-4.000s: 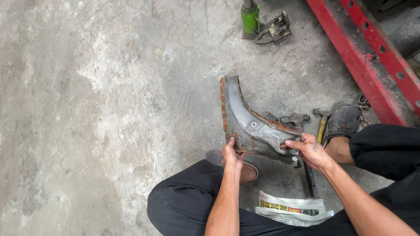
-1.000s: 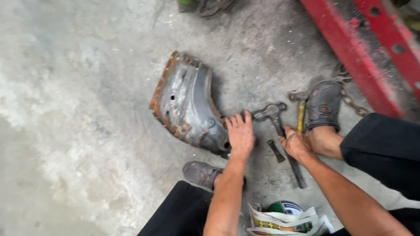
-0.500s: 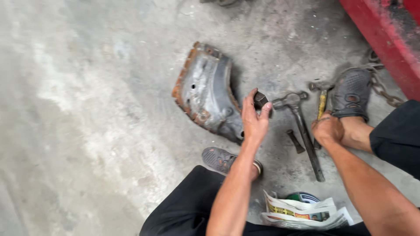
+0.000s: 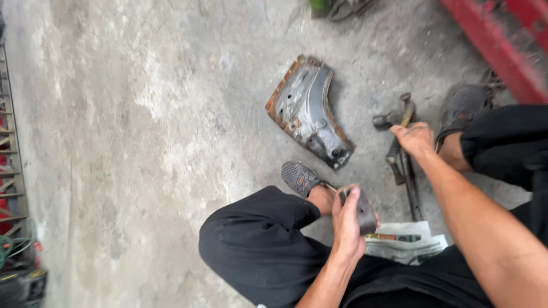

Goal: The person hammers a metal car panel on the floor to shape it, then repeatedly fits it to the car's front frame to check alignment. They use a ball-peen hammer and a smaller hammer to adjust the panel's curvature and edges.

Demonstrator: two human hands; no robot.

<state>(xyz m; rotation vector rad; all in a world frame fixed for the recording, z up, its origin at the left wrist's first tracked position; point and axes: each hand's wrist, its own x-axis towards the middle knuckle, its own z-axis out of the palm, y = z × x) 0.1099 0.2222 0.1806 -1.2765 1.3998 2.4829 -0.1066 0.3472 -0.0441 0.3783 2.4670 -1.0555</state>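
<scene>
Squatting on a rough, mottled concrete floor (image 4: pixel 114 142), a person is working with both hands apart. The left hand (image 4: pixel 348 225) is curling around a small dark disc-like piece (image 4: pixel 365 214), thumb and fingers clamped on its edge, close in above the near knee. The right hand (image 4: pixel 414 140) is reaching farther out and resting on a cluster of long steel tools (image 4: pixel 406 171), among them a hammer (image 4: pixel 394 117) with a worn head; whether its fingers are actually closing on a handle cannot be told.

A rusted sheet-metal panel (image 4: pixel 308 111) is lying flat on the floor, just beyond the left hand and to the left of the right hand. Its long axis is running from far-left to near-right, and its near end is pointing toward the left hand, which is the closer of the two. Its skin is grey, dented and curved, with flaking orange rust along the left edge.

A folded newspaper (image 4: pixel 405 242) is lying near the right forearm, and a red steel beam (image 4: pixel 502 51) is crossing the far right corner.
</scene>
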